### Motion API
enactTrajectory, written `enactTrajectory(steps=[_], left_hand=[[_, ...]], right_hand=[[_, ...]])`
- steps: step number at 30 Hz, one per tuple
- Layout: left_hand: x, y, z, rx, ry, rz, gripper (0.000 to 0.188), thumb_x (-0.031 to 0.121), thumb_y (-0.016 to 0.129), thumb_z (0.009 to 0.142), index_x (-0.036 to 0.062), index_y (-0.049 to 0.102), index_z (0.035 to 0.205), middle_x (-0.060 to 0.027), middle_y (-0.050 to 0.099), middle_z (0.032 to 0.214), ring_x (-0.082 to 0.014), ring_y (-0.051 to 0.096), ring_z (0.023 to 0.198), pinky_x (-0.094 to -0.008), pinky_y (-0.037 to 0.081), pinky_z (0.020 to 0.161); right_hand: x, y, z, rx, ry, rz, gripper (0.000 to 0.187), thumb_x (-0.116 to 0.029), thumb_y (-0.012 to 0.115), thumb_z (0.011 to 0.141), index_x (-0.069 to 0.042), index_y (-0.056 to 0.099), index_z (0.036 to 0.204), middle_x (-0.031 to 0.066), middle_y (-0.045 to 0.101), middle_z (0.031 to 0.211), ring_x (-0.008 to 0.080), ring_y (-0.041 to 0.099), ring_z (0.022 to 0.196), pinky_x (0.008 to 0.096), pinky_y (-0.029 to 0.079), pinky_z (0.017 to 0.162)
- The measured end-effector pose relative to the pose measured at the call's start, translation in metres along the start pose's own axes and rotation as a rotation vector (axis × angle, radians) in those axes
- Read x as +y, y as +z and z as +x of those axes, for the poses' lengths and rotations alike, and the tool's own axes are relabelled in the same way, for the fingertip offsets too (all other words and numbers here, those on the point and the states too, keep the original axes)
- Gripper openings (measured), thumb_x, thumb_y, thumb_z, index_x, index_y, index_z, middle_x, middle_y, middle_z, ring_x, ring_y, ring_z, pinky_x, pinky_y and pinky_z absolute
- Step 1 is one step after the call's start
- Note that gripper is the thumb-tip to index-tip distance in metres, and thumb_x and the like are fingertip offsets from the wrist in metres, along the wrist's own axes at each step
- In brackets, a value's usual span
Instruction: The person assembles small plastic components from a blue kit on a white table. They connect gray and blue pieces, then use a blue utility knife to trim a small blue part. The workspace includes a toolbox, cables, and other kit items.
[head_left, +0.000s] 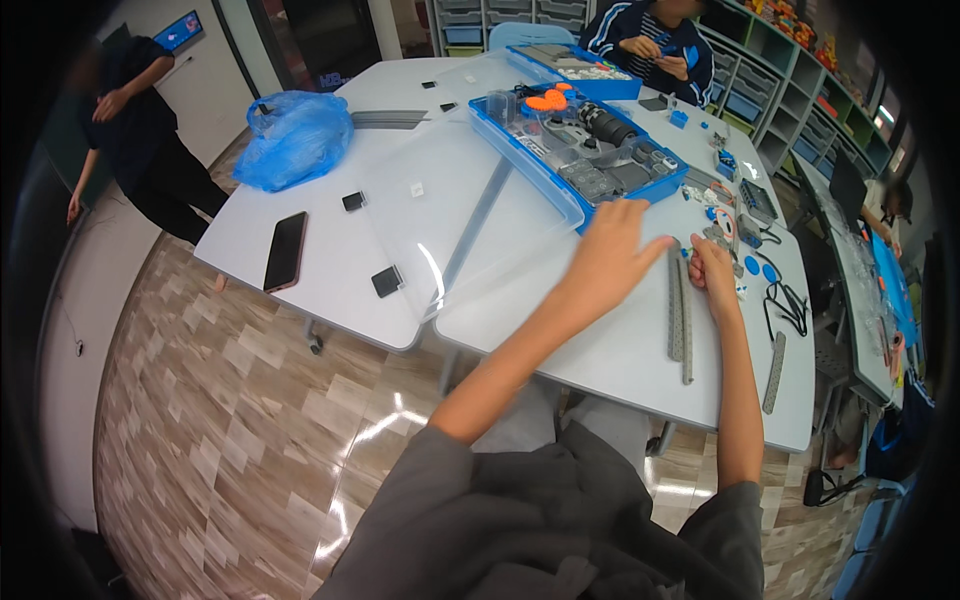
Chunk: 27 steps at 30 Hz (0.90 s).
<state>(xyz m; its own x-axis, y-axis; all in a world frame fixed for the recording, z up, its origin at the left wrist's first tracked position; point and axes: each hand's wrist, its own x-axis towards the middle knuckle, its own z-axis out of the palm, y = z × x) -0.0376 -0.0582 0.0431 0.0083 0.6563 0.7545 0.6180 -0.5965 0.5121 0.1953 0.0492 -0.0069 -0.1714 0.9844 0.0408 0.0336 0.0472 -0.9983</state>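
Note:
My left hand (612,248) is at the near edge of the blue parts box (560,205), fingers stretched out and thumb apart, with nothing seen in it. To its right, my right hand (712,268) is closed, its fingertips pinched beside the top of two long grey perforated beams (680,325). A tiny blue piece shows by those fingertips, but what they grip is too small to make out. The beams lie side by side on the white table, pointing toward me. Inside the box are grey and black parts, a wheel-like black cylinder (606,125) and an orange piece (548,99).
Right of my hand lie blue discs (752,265), black cables (788,308) and another grey beam (774,375). A clear plastic lid (470,215), a phone (287,250) and a blue plastic bag (292,140) are leftward. Across the table a person handles a blue part (672,52); another stands left.

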Motion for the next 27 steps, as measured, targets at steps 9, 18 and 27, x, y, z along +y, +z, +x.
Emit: enactTrajectory(steps=[9,18,27], left_hand=[[-0.191,-0.343,-0.078,0.043,-0.866,1.302,0.073,0.034,0.08,0.075,-0.0043,0.047,0.129,-0.0271,0.054,0.125,-0.045,0.044,0.125,-0.0606,0.039,0.098],[-0.271,-0.394,-0.131,0.117,-0.671,1.2,0.079,0.042,0.081,0.062,-0.0124,0.052,0.112,-0.0287,0.069,0.085,-0.0451,0.068,0.083,-0.0484,0.054,0.078],[-0.214,-0.356,-0.099,-0.02,-0.88,1.317,0.119,0.059,0.081,0.067,-0.009,0.026,0.146,-0.0346,0.06,0.114,-0.0478,0.057,0.111,-0.0608,0.042,0.094]], right_hand=[[0.005,0.011,0.002,0.065,-0.046,-0.032,0.036,-0.039,0.063,0.095,-0.014,0.05,0.074,-0.0075,0.039,0.06,0.0022,0.038,0.05,0.0194,0.023,0.044],[0.01,0.009,0.0,0.081,-0.088,-0.072,0.039,-0.041,0.064,0.094,-0.009,0.055,0.073,-0.0049,0.047,0.06,0.0037,0.043,0.05,0.0219,0.029,0.044],[0.006,0.011,0.0,0.044,-0.082,-0.09,0.039,-0.043,0.063,0.095,-0.01,0.054,0.074,-0.0055,0.045,0.06,0.0032,0.041,0.05,0.0204,0.026,0.045]])
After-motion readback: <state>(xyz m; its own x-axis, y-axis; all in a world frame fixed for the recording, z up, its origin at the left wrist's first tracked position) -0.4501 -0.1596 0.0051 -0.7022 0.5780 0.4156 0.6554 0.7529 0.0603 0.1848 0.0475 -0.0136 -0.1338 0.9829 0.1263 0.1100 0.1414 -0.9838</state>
